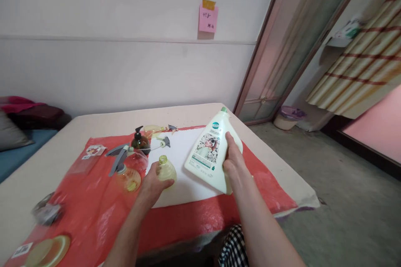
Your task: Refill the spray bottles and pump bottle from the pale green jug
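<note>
My left hand (153,185) is closed round a small yellowish see-through bottle (167,170) with an uncovered neck, upright over a white sheet (184,141). My right hand (232,156) grips a large pale green detergent jug (203,156), slightly tilted, with its green cap (223,109) on top. The jug is right of the small bottle, apart from it. Beyond the small bottle lies a grey trigger spray head (165,142) with a thin tube. Left of my left hand are a spray bottle with an orange tint (130,178) and a dark pump bottle (140,141).
Another yellowish spray bottle (153,130) lies at the back. Red plastic sheeting (90,191) covers part of the table (65,146). At the lower left are a round yellowish lid (59,250) and a blurred plastic-wrapped item (47,210). A waste bin (285,120) stands on the floor at right.
</note>
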`<state>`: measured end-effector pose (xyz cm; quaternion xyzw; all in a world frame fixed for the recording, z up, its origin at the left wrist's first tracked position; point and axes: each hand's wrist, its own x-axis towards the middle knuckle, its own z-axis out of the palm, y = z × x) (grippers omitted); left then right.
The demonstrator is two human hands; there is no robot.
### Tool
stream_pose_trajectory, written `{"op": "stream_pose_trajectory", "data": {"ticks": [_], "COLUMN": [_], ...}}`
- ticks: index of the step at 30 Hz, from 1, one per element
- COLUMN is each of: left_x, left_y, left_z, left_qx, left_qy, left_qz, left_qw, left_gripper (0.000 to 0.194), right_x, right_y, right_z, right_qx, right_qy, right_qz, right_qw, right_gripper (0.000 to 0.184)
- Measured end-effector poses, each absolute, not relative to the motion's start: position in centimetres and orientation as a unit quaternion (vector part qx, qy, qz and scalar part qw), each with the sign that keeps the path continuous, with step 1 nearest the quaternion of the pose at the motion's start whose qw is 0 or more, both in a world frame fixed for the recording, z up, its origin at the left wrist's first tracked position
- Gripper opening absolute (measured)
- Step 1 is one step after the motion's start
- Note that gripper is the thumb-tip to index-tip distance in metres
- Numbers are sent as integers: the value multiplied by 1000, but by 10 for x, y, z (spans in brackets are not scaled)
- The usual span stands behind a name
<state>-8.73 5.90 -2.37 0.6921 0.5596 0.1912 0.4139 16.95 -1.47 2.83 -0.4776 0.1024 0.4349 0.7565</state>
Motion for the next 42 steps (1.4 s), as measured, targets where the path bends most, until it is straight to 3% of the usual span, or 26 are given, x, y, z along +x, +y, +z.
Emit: {"op": "stream_pose_trajectory", "data": {"ticks": [20, 42], "left_x": [-88, -89], "left_y": [61, 61], "left_z": [-28, -27], "left_qx": [697, 693], "left_qy": [547, 554], "left_qz": [198, 211], "left_qw": [420, 410], "left_gripper": [77, 73], "right_x": [169, 172], "right_y": [-16, -14], "right_z": [31, 26], "right_qx": [-465, -474], "right_qy": [89, 88], "right_qz": [423, 420], "right_qw": [772, 769], "right_gripper": [34, 37]}}
